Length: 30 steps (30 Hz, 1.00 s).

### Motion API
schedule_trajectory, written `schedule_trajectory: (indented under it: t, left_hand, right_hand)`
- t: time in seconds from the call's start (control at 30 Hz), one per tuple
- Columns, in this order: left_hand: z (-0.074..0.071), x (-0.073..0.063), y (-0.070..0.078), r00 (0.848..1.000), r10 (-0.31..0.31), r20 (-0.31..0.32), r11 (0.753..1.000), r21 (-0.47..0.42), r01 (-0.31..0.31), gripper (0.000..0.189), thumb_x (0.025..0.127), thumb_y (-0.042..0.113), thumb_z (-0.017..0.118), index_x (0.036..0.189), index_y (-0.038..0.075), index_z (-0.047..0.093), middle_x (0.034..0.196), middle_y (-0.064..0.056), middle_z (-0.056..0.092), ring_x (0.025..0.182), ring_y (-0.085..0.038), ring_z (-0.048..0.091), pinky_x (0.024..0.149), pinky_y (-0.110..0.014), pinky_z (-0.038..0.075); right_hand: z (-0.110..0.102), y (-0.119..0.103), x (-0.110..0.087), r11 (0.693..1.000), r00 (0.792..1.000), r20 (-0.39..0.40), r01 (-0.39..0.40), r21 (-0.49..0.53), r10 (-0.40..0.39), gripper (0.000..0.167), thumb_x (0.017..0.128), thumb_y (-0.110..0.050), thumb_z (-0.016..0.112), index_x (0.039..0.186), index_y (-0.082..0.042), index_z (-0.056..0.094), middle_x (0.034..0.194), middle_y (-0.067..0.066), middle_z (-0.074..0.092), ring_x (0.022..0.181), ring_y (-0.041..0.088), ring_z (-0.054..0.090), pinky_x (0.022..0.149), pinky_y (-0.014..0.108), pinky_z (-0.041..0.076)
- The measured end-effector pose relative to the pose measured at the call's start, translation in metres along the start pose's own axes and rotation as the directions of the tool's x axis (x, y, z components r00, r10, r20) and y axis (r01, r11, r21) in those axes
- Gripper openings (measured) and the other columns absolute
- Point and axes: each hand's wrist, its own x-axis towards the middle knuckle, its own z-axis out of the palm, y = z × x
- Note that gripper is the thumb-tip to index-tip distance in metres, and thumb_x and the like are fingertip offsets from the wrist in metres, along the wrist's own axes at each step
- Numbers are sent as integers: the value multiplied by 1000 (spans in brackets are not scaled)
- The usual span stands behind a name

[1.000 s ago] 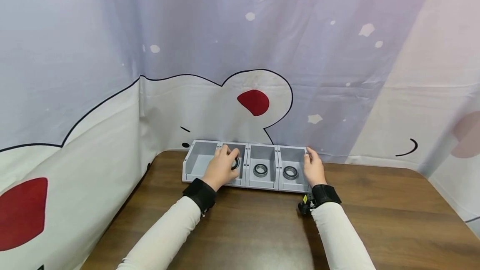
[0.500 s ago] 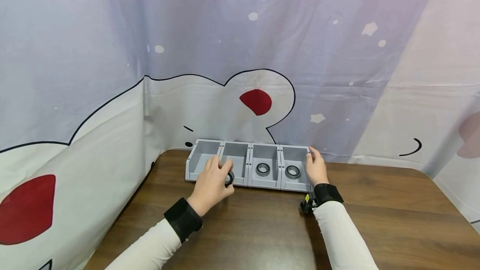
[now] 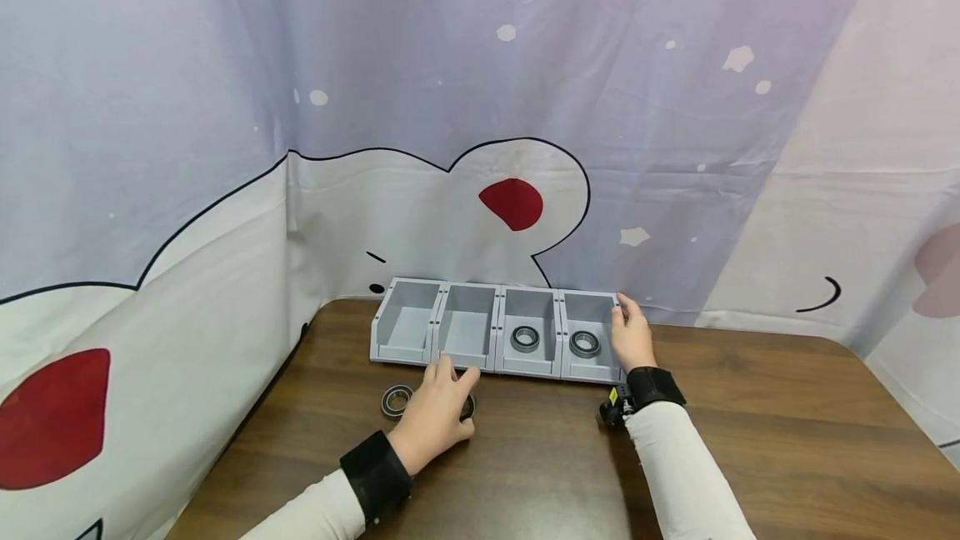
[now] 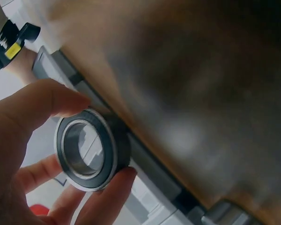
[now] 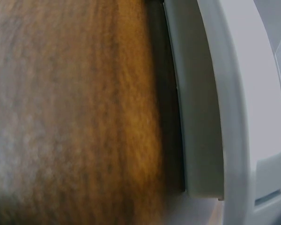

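My left hand (image 3: pixel 435 415) is over the table in front of the bins, pinching a ball bearing (image 4: pixel 86 150) between thumb and fingers. In the head view the hand partly hides this bearing. Another bearing (image 3: pixel 397 401) lies on the table just left of that hand. Behind stands a joined row of grey storage bins (image 3: pixel 465 365). The two right bins each contain a bearing, one (image 3: pixel 525 338) in the third bin and one (image 3: pixel 585 344) in the rightmost. My right hand (image 3: pixel 633 336) grips the right side wall of the row's end bin; its fingers are partly hidden.
The wooden table (image 3: pixel 540 457) extends in front of the bins and to their right. A patterned cloth (image 3: pixel 420 215) hangs close behind the row and along the left edge of the table.
My left hand has lifted a bearing out of the second bin and brought it forward over the table. The bearing on the table is now uncovered. My right hand stays at the end bin.
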Motion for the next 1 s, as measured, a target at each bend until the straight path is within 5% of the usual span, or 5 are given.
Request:
schedule_trajectory:
  t: [0.23,0.53,1.0]
  left_hand:
    - [6,-1,2,998,-16,53,1000,8,16,55,67,11,87,112,9,55,91,-11,41,79,-25,41,51,-25,39]
    - [7,8,-1,994,-35,101,999,22,33,41,74,14,85,107,5,63,95,-14,54,81,-29,55,66,-35,53]
    - [7,12,-9,981,-26,194,999,-13,29,27,77,14,82,99,3,71,80,-5,52,71,-23,60,65,-31,52]
  right_hand:
    - [0,1,2,1000,999,29,-27,-9,28,50,111,-15,32,158,1,27,149,34,38,138,48,39,111,59,34]
    - [0,-1,4,1000,1000,16,-19,-4,19,50,112,-16,32,158,1,27,149,35,39,137,49,40,111,59,34]
    - [-2,3,4,999,999,34,-40,-25,41,51,112,-18,30,160,-1,25,151,34,36,139,48,38,112,60,33]
